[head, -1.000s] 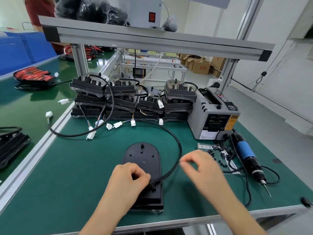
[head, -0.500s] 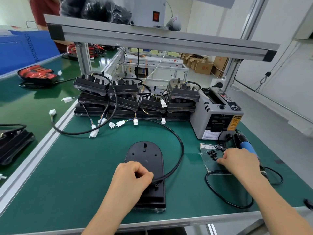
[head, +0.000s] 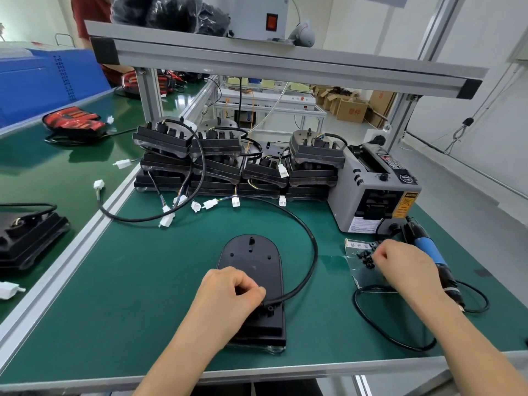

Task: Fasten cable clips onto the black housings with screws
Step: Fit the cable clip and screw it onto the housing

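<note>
The matte black, round-topped housing [head: 251,261] lies flat on the smooth green worktop [head: 114,281], the left hand [head: 228,292] pinching its black cable [head: 313,241] at its near end, while the right hand [head: 400,267], fingertips together, touches small black parts [head: 367,257] beside the blue screwdriver [head: 428,250]; whether it grips one cannot be told.

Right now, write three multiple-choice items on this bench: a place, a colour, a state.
1. The electric screwdriver lies: A) on the floor; B) hanging overhead; C) on the green mat, right of the right hand.
2. Its grip is: A) blue; B) red; C) yellow.
3. The left hand: A) lies flat; B) grips the cable at the black housing; C) holds the screwdriver.
C: it lies beside the right hand. A: blue sleeve shows. B: fingers curl round the cable's end.
</note>
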Available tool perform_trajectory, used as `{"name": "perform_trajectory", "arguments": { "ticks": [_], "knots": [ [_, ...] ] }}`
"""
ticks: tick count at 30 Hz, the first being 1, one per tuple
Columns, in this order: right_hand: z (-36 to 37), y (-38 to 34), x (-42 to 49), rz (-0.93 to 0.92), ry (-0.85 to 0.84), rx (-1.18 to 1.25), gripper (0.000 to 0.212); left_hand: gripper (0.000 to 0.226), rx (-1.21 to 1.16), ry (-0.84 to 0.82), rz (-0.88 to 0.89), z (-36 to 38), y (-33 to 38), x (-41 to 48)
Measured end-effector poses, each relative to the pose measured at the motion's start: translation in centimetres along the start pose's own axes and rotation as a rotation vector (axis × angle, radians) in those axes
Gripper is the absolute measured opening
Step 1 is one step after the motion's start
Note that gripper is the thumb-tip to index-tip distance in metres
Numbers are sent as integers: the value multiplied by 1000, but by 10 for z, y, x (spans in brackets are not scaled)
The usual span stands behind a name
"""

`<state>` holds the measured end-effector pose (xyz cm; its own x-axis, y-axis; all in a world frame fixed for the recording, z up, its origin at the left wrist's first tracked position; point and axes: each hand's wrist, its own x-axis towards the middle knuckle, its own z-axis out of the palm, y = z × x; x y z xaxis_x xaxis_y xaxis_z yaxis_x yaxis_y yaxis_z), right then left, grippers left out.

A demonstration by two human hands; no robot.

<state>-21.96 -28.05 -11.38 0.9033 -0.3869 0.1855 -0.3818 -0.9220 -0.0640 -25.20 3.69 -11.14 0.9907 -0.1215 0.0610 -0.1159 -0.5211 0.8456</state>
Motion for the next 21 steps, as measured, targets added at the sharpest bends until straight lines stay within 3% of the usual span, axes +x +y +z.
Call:
{"name": "perform_trajectory", "arguments": {
  "ticks": [4, 7, 11, 21],
  "knots": [
    [-34, -47, -43, -198, -52, 828, 12, 26, 13, -22, -9, -2, 1, 1],
    [-44, -90, -83, -407, -293, 1134, 16, 22, -7, -35, -28, -4, 1, 1],
    [-35, -116, -102, -528, -385, 1115, 30, 22, -22, -53, 9, -6, 5, 1],
    [-21, -121, -100, -463, -411, 1059, 26, 25, -1, -135, 59, -7, 6, 3]
  ]
}}
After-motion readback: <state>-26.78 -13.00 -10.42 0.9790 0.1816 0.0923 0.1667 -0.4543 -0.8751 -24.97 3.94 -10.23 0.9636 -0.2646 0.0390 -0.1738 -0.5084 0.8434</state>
